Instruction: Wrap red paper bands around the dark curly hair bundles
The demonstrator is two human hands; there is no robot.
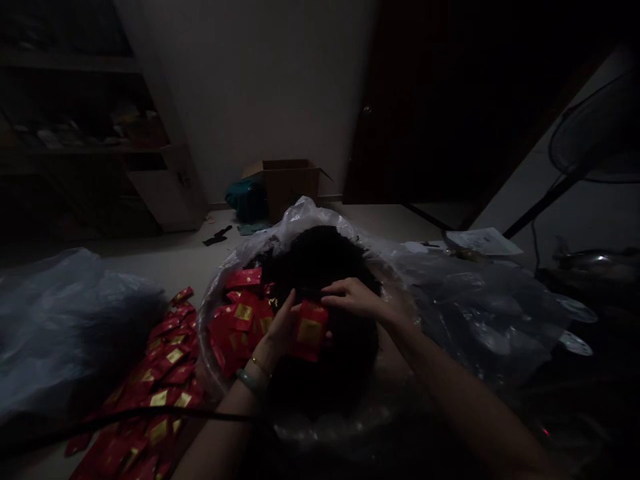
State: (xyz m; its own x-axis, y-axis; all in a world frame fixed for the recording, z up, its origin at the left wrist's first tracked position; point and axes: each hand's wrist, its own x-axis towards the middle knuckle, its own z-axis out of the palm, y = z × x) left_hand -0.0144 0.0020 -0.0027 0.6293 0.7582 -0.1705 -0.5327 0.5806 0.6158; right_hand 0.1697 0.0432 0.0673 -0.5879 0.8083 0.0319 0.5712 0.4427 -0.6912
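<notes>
Left grip (281, 332) is closed around a small red, shiny, rectangular packet (309, 333) with a gold label, held upright, the label towards the camera. Right grip (353, 298) reaches in from the other side, its fingertips at the packet's upper edge; whether they pinch it or only touch it, I cannot tell. A thin gold bracelet (261, 368) and a pale green bangle (249, 381) circle the wrist behind the left grip.

Below and beyond both grips spreads a loose black heap (320, 257), too dark to make out in detail, inside a large round container (204, 327) lined with clear, crinkled plastic. Just left of the left grip, more red packets with gold labels (240, 327) lie jumbled in the same container. Farther left, outside its rim, a long pile of similar red packets (167, 363) covers part of the pale floor (185, 261), beside a bulky translucent plastic bag (55, 307). To the right of the right grip lies a spread of clear plastic sheeting (480, 300). Well beyond the grips, an open brown cardboard box (290, 190) stands by the wall next to a teal bundle (247, 200).
</notes>
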